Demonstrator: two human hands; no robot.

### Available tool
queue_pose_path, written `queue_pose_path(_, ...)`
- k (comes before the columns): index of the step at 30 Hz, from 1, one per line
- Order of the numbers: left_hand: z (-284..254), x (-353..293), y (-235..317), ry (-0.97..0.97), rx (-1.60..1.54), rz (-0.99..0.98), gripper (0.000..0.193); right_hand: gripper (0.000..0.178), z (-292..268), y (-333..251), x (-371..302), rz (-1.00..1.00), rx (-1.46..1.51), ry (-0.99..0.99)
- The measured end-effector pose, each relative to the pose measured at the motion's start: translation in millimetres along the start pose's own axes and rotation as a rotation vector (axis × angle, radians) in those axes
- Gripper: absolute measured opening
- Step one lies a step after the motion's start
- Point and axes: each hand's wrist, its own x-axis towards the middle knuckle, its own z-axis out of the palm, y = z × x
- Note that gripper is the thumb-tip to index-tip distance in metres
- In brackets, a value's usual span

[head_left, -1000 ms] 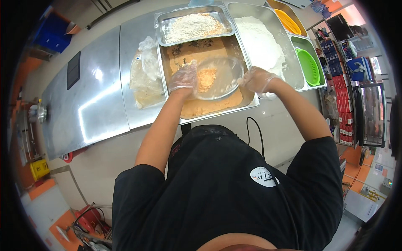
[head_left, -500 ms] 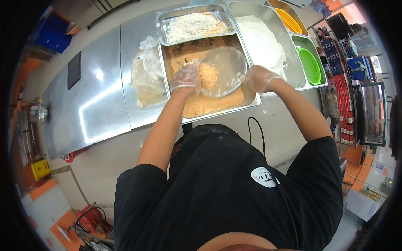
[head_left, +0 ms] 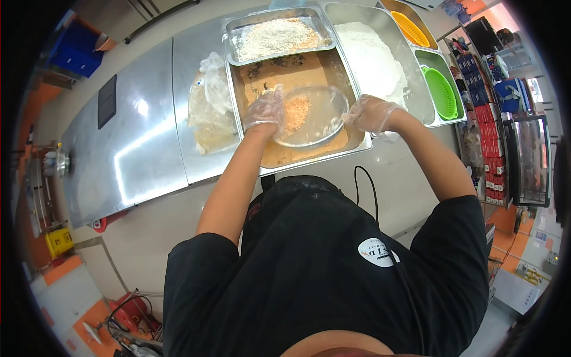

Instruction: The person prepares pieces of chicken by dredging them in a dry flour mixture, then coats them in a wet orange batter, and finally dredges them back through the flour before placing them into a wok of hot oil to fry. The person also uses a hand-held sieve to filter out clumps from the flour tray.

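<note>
A round sieve (head_left: 321,113) with a thin rim is held between my two hands, over a deep metal tray (head_left: 238,98) of orange-brown powder (head_left: 297,74). Orange crumbs (head_left: 297,111) lie heaped in its left half. My left hand (head_left: 266,113), in a clear plastic glove, is closed on the sieve's left rim. On the opposite side my right hand (head_left: 369,114), gloved likewise, grips the right rim with its fingers. The mesh is smeared by motion. Dark specks sit on the powder at the tray's far end.
A shallower metal tray (head_left: 229,44) with white and orange crumbs rests across the far end. To the right stand a bin (head_left: 422,98) of white flour (head_left: 372,56), a green basket (head_left: 439,92) and an orange basket (head_left: 411,30). Crumpled plastic bags (head_left: 211,107) lie left on the steel table (head_left: 143,137).
The sieve has shifted slightly toward me and its outline looks flatter, more tilted. My right hand has moved a little left with its rim. Some crumbs have slid within the sieve.
</note>
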Motion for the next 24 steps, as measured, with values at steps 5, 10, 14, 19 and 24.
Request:
queue_pose_path(5,-8,-6,10,-0.008,-0.008,-0.014,0.055,0.035,6,9,2,0.047,-0.026,-0.019)
queue_pose_path(10,-12,-10,13,-0.038,0.072,0.033,0.047,0.038,21,9,10,0.173,-0.001,0.160)
queue_pose_path(14,21,2,-11,0.137,0.235,0.231,0.044,0.038,28,29,25,-0.002,-0.155,0.130)
queue_pose_path(19,-2,-6,7,-0.082,0.207,0.054,0.051,0.040,21,25,7,-0.063,0.016,0.285)
queue_pose_path(24,-17,-6,10,-0.055,0.185,0.019,0.033,0.029,0,-19,-2,0.124,-0.249,0.117)
